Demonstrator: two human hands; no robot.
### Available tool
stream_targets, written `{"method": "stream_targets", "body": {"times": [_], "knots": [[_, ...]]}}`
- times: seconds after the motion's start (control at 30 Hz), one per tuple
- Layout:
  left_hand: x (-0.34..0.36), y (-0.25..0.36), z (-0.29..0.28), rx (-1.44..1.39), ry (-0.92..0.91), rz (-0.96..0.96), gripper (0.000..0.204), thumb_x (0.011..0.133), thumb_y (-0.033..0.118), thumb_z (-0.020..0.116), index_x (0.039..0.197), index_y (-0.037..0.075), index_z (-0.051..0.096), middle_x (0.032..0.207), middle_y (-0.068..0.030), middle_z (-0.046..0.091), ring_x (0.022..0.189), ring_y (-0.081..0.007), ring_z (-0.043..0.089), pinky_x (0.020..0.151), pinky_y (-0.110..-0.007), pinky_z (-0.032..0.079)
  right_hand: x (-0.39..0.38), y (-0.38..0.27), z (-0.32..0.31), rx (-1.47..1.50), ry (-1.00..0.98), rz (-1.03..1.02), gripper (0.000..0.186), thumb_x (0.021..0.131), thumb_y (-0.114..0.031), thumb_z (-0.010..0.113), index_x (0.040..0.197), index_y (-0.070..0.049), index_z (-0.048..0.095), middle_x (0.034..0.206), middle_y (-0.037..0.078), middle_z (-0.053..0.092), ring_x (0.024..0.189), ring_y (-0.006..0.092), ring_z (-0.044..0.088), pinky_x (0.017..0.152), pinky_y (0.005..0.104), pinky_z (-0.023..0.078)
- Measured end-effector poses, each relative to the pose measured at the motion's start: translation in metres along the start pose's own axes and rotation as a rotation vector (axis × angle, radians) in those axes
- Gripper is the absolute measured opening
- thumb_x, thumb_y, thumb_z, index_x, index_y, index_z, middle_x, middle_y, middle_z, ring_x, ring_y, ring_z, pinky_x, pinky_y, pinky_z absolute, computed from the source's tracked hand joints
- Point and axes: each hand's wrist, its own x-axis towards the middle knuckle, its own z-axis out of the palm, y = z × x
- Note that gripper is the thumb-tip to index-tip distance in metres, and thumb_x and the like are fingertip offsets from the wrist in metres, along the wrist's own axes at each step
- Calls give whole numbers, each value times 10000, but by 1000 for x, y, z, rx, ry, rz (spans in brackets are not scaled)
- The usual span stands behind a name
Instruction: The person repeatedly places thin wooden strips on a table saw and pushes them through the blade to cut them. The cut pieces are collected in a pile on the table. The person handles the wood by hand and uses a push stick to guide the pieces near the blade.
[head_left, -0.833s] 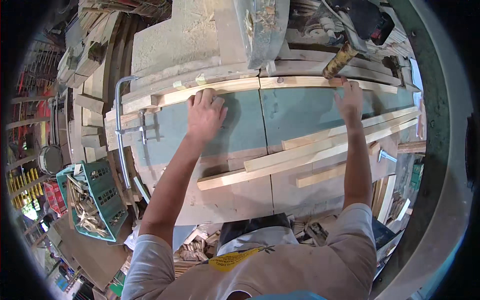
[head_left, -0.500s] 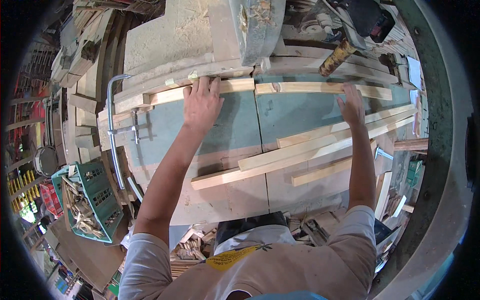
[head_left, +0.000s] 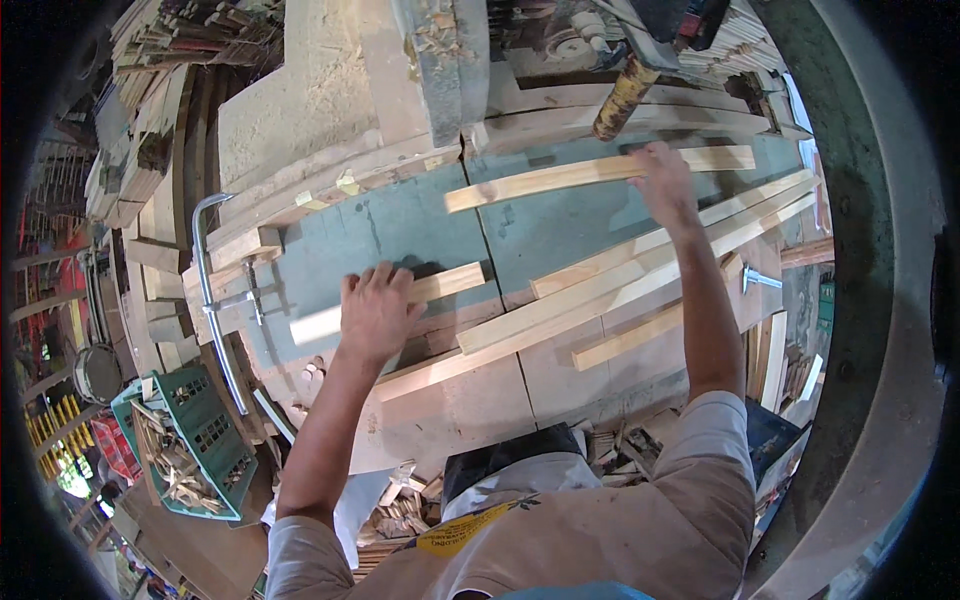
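Short pale wooden strip (head_left: 447, 283), longer pale strip (head_left: 575, 177) (farther right), both slanting, apart

The shirt (head_left: 590, 535) is beige with a yellow print (head_left: 462, 532). Its sleeves (head_left: 708, 440) are short, the hands (head_left: 378, 312) bare.

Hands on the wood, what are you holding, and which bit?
The left hand holds the shorter wooden strip around its middle; the right hand holds the longer wooden strip, right of its middle.
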Motion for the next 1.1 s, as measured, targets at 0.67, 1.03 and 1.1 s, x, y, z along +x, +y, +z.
{"method": "stream_targets", "body": {"times": [0.67,1.03,1.1], "knots": [[-38,-8,27,-183,155,-63,504,881,352,822,1302,111,685,1281,-127,654,1271,-348,607,1069,-522,460,-8,-123,-12,132,-46,-103,575,843,-247,842,1383,-151,673,1352,25,637,1318,269,557,1131,470,440],[-58,-21,50,-109,310,-71,476,872,273,828,1307,134,697,1199,-80,650,1146,-311,626,973,-482,490,-26,-77,2,60,53,-116,511,855,-172,813,1344,-114,675,1341,77,661,1314,315,586,1121,481,465],[-65,-25,50,-106,313,-70,467,877,272,827,1305,133,698,1201,-78,648,1149,-313,624,983,-481,486,-32,-57,-1,75,26,-84,535,856,-131,808,1371,-109,663,1382,94,651,1331,334,582,1132,476,477]]}}
